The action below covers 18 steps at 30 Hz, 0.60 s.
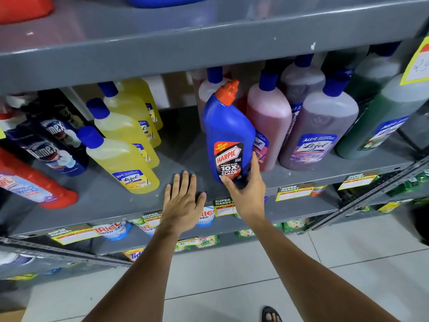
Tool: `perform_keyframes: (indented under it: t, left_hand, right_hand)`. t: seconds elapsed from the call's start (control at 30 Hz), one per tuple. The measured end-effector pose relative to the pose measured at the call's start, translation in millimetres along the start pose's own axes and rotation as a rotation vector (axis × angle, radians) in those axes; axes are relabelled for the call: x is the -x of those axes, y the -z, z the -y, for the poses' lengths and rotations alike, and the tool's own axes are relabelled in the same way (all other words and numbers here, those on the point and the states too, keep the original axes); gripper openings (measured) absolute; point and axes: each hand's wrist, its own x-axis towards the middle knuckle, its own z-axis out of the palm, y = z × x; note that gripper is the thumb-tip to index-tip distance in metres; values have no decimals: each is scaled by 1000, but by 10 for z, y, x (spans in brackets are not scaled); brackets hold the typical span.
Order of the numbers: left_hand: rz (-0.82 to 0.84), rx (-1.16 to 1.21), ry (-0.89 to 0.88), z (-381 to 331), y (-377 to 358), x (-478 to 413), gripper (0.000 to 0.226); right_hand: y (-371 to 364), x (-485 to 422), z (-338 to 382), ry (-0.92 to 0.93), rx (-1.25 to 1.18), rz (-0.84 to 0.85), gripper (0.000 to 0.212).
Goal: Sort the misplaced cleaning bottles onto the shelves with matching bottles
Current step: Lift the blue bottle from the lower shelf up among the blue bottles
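Observation:
A blue Harpic bottle with an orange-red cap stands on the grey middle shelf, in front of the pink Lizol bottles. My right hand grips its lower part, thumb on the right side. My left hand lies flat, fingers spread, on the shelf's front edge, holding nothing. Yellow Lizol bottles stand in a row to the left. A purple Lizol bottle and a green bottle stand to the right.
Dark Domex bottles and a red Harpic bottle fill the shelf's left end. The shelf above overhangs closely. Detergent packs sit on the lower shelf. Tiled floor lies below, with a sandalled foot.

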Motion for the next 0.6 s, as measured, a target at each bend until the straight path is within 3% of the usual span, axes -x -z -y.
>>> perform_keyframes:
  t: [0.2,0.37,0.6]
  left_hand:
    - [-14,-8,-3,6,-13,-8,65]
    - [-31,-11,-7,14,-39,0,69]
    - [-85,-8,-12,16,-76,3,69]
  right_hand:
    - [-18,-12,38,28,83,-40,104]
    - [35,-129,182,136,34,32,99]
    - [93,-204,311,139,93,72,103]
